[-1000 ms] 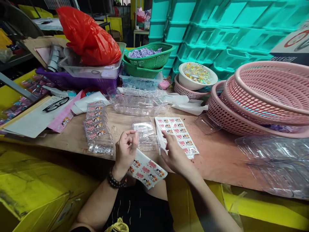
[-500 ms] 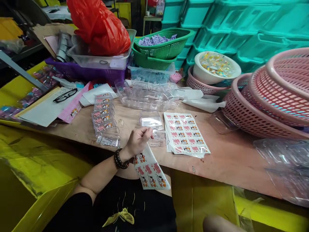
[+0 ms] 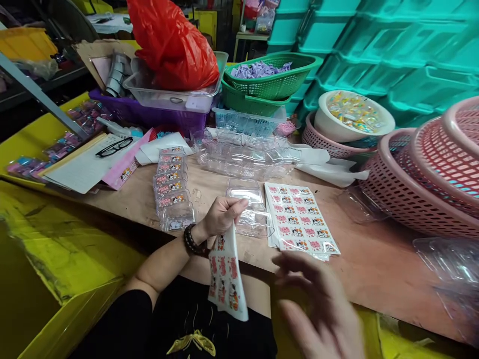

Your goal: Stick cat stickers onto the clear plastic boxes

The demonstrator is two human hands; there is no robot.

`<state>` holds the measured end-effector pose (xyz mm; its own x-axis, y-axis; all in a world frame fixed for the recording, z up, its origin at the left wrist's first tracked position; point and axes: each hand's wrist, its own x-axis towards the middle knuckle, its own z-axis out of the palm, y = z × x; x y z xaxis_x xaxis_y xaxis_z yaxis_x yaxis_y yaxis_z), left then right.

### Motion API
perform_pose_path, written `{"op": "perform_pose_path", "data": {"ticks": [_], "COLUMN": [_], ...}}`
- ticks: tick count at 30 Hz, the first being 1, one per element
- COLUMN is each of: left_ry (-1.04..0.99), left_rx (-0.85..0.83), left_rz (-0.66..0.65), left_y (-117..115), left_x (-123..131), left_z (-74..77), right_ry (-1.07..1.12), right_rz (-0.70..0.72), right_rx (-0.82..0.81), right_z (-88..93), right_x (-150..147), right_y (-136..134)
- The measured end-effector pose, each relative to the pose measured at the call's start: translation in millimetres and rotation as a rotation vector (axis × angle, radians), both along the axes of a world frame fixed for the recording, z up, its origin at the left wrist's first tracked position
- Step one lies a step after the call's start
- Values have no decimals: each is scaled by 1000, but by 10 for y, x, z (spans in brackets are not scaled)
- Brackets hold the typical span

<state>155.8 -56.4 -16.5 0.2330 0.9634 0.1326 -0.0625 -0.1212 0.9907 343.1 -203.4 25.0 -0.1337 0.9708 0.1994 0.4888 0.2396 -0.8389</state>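
Observation:
My left hand (image 3: 224, 217), with a dark bead bracelet at the wrist, is closed on a sticker sheet (image 3: 226, 279) printed with pink lettering and cats; the sheet hangs down over my lap. My right hand (image 3: 318, 304) is at the lower right, smeared by motion, its thumb and fingers apart with nothing between them. A flat stack of sticker sheets (image 3: 305, 219) lies just beyond it. Clear plastic cases (image 3: 254, 219) lie on the table behind my left hand. To the left stands an overlapping row of clear cases with cat stickers (image 3: 170, 187).
Clear plastic shells (image 3: 243, 157) are heaped behind. Pink baskets (image 3: 396, 184) and more clear shells (image 3: 452, 264) stand at the right. Glasses (image 3: 114, 147) rest on papers at the left. Green baskets (image 3: 258, 94) and a red bag (image 3: 175, 50) are at the back.
My right hand has come into view from the lower right, fingers apart. The hanging sticker sheet has swung and turned more edge-on. The view has shifted slightly left.

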Motion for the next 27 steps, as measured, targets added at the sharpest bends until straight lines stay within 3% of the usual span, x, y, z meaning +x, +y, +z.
{"op": "perform_pose_path", "data": {"ticks": [4,7,9,11,13,16,18,21,27], "left_ry": [44,50,100,304,633,1056,1180,1159,1067], "left_rx": [97,153,305,605,770,795,815,883,995], "left_rz": [260,331,401,573,750,755,746,813,883], "left_y": [-152,-341,-522,-717,-873,-966,-946,-873,-796], "left_x": [116,82,-57,-284,-561,-953,-1137,-1269,-1320], "left_z": [44,81,82,36,-63,-268,-398,-519,-568], "right_ry": [-25,-32,-35,-24,6,60,79,83,83], "right_rz": [123,96,82,83,80,68,54,33,3], "right_rx": [-112,-96,-74,-62,-83,-140,-153,-153,-128], "right_z": [-60,-75,-69,-72,-96,-145,-164,-164,-195], "right_x": [-303,-207,-45,118,233,284,255,191,188], "right_y": [186,241,279,312,332,343,351,365,353]}}
